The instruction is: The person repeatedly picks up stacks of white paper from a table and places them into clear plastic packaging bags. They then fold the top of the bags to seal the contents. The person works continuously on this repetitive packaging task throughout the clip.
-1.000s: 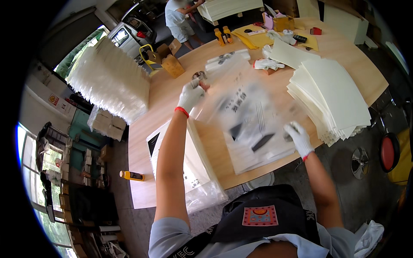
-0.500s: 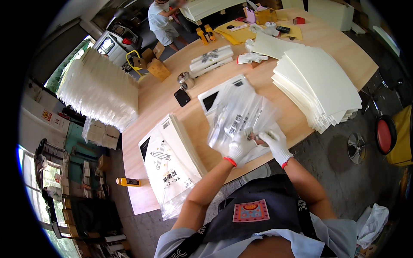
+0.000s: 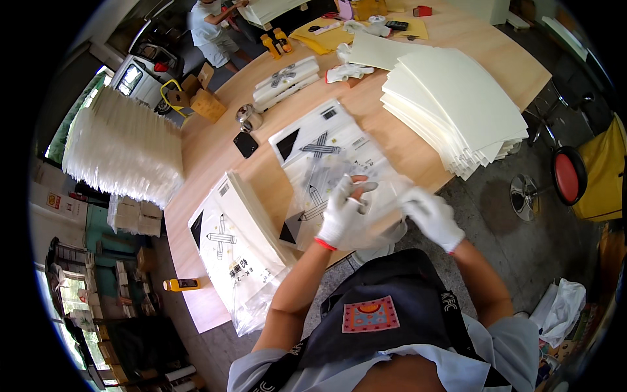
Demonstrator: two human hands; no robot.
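My left hand [image 3: 341, 214], in a white knit glove with a red cuff and bare fingertips, pinches a clear plastic bag [image 3: 313, 208] printed with crossed pencils and a black corner. The bag hangs over the table's near edge, above a pile of similar printed bags [image 3: 287, 142] lying flat. My right hand [image 3: 432, 217], gloved alike, is beside the bag's right side; motion smears its fingers, so I cannot tell whether they grip the film. To the left lies a stack of filled bags [image 3: 245, 261] with white sheets inside.
A fanned stack of cream paper sheets [image 3: 457, 104] covers the table's right side. A tall pile of white plastic-wrapped packs [image 3: 121, 147] stands at left. A phone [image 3: 246, 145], metal pot [image 3: 248, 117], rolled bags [image 3: 285, 81] and orange bottle [image 3: 181, 285] sit around. A person [image 3: 212, 29] stands beyond.
The crumpled bag has been spread flatter and lowered toward me, so its printed pencils show. My right hand has moved right, away from my left. The whole view has shifted slightly.
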